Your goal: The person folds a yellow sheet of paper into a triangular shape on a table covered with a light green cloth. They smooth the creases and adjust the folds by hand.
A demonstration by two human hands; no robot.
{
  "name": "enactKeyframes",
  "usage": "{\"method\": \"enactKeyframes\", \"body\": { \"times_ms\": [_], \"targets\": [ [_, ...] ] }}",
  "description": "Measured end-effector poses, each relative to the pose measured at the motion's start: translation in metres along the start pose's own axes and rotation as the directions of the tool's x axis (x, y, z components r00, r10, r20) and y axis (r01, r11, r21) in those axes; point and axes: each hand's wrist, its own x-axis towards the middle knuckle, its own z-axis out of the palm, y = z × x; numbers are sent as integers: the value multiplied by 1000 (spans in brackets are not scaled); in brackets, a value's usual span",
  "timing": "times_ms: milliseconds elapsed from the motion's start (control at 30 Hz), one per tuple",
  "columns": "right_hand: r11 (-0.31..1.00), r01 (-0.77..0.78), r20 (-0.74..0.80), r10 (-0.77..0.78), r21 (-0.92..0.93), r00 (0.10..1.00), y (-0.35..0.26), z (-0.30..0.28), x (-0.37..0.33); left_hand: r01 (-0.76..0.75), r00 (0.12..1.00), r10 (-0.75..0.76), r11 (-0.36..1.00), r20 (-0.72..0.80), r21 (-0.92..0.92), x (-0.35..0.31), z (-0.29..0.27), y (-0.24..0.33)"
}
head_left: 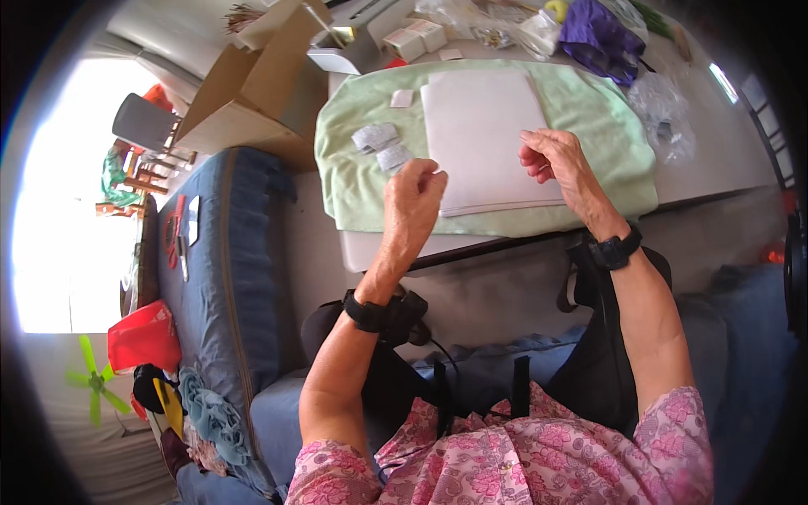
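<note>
My left hand (412, 202) is held over the near left edge of a stack of white paper sheets (484, 109), its fingers curled closed; what they hold, if anything, is hidden. Just beyond it, two small grey patterned folded pieces (374, 136) lie on a pale green towel (353, 194). Above the right side of the paper hovers my right hand (562, 168), fingers loosely bent and apart, with nothing visible in them. A small pale pink square (402, 98) rests on the towel, left of the paper.
On the white table (715, 160) are a purple bag (599, 38), a clear plastic bag (661, 114) and small white boxes (414, 39). A cardboard box (252, 93) stands at far left. Red-handled scissors (175, 229) lie on the blue sofa (223, 252).
</note>
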Motion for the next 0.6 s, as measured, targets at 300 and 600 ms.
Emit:
{"method": "enactKeyframes", "body": {
  "times_ms": [300, 600],
  "targets": [
    [993, 36, -24, -39, -109, 999, 4, -8, 0, -75, 937, 246, 832, -246, 549, 25, -27, -31],
    [988, 30, -4, -31, -153, 1000, 5, -1, 2, -35, 935, 279, 686, -218, 727, 38, -48, -43]
  ]
}}
